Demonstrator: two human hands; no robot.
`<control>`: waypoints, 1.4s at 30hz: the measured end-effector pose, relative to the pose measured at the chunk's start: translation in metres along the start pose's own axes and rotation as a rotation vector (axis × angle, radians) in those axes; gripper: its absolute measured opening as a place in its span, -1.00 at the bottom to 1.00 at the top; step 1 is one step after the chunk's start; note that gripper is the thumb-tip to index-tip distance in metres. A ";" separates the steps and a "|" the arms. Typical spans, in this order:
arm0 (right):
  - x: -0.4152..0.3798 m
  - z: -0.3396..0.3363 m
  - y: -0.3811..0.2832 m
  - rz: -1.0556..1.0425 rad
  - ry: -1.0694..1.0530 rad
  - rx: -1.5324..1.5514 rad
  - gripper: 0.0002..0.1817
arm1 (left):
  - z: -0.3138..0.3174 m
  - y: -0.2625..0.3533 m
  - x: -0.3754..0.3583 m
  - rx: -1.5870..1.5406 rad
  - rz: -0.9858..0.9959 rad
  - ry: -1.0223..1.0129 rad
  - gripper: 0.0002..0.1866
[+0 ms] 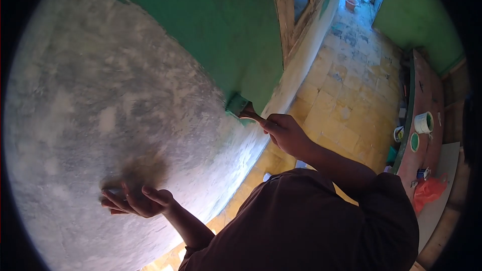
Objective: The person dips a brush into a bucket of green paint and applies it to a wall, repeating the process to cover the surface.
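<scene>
My right hand (282,133) is closed around the wooden handle of a paintbrush (239,106). Its wide bristles, coated in green, meet the wall at the lower edge of the green paint (221,25). Below and left of that edge, the wall (100,90) is bare, mottled grey-white plaster. Lower down, my left hand (138,201) is held close to the bare plaster, fingers apart and slightly curled, with its shadow on the wall just above it. No object shows in its palm.
A wooden window frame (288,15) interrupts the wall higher up. Yellow floor tiles (341,105) run alongside toward a distant bucket (351,3). On the right, a reddish bench (427,90) bears a white tub (424,122), a green-filled container (414,142) and a red plastic bag (430,193).
</scene>
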State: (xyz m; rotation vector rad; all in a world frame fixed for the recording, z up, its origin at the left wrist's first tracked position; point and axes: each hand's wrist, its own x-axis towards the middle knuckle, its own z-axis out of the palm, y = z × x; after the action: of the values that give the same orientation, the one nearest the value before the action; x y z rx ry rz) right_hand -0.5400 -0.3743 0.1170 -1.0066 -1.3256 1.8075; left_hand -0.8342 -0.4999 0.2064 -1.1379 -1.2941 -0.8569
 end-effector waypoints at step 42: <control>-0.028 0.031 -0.139 -0.134 -0.055 0.035 -0.70 | -0.008 -0.006 -0.007 -0.107 -0.061 -0.009 -0.60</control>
State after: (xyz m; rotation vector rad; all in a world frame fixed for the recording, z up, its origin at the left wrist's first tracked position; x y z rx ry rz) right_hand -0.5440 -0.3759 0.2621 -0.8349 -1.3566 1.7625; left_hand -0.8384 -0.5096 0.2007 -1.1923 -1.3090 -0.9768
